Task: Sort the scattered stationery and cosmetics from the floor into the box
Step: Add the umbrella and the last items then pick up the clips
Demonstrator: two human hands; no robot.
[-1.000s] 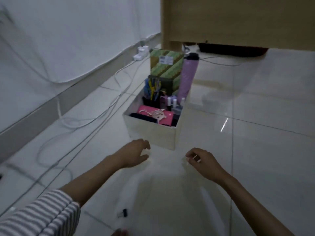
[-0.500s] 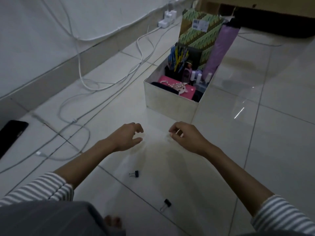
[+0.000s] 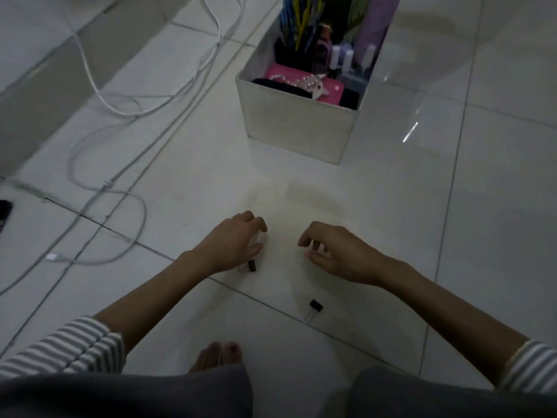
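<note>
One black clip lies on the floor at the edge of the loosely curled, empty left hand, a second clip nearer, the right hand half-curled, contents unclear, box beyond.

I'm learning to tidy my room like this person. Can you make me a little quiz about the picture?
1. Pick one: how many black binder clips lie on the floor? A one, B two, C five.
2. True or false: the box is empty.
3. Fill the gap: one clip lies right beside the ____ hand.

Key: 1 B. 2 False: it holds pens, small bottles and a pink case. 3 The left hand.
</note>
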